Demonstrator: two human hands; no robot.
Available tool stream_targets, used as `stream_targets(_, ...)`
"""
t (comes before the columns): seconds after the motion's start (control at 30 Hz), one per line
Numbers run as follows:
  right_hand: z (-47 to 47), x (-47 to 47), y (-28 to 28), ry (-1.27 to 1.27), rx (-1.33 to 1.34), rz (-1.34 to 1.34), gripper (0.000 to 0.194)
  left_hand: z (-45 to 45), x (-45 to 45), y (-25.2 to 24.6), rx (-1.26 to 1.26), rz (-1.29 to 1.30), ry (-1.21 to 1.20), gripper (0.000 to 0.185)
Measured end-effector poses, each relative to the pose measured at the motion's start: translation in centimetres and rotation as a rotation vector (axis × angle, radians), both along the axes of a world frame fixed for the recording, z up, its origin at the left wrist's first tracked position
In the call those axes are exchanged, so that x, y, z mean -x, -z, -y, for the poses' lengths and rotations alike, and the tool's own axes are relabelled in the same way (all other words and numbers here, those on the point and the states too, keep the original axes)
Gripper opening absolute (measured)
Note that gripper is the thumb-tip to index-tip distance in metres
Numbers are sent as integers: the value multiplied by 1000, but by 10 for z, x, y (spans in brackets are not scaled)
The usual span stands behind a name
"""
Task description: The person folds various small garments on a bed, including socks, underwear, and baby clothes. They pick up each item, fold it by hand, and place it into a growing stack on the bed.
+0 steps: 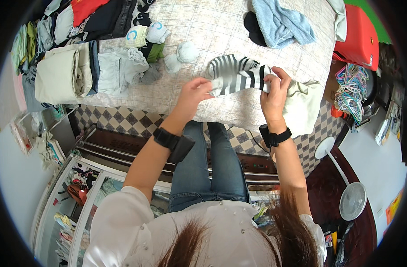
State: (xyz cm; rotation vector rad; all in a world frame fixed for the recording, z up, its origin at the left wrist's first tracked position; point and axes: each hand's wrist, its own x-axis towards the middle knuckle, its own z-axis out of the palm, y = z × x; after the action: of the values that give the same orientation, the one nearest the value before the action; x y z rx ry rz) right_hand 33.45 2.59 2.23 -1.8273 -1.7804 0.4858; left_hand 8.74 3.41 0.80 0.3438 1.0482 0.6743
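A black-and-white striped sock (235, 83) is stretched sideways between my two hands over the bed. The fingers of my left hand (194, 95) pinch its white left end. At the other end, my right hand (275, 95) grips the striped fabric between thumb and fingers. Just behind it, more striped sock fabric (223, 64) lies on the bedspread (203, 20); whether it is a separate sock is hard to tell. White rolled socks (186, 51) rest to the left of the stripes. Pale cream fabric (303, 105) lies beside my right wrist, hanging over the bed's front edge.
Folded beige trousers (61, 73), a light folded garment (113, 71) and rolled socks (136, 36) line the left side. A blue fleecy garment (280, 25) and a black item (255, 28) lie at the back. Right of the bed are a red case (357, 36), hangers (352, 90) and a fan (353, 201).
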Motion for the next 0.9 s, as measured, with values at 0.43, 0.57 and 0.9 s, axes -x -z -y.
stream_targets(0.43, -13, -19, 27, 41, 63, 197, 31, 23, -30, 36, -118, 3, -368, 17)
stream_targets(0.57, -18, -15, 53, -65, -75, 59, 29, 20, -45, 68, -371, -277, -172, 15)
stream_targets(0.9, -21, -8, 56, -156, 146, 95, 9, 4, -51, 108, -268, -914, 39, 13)
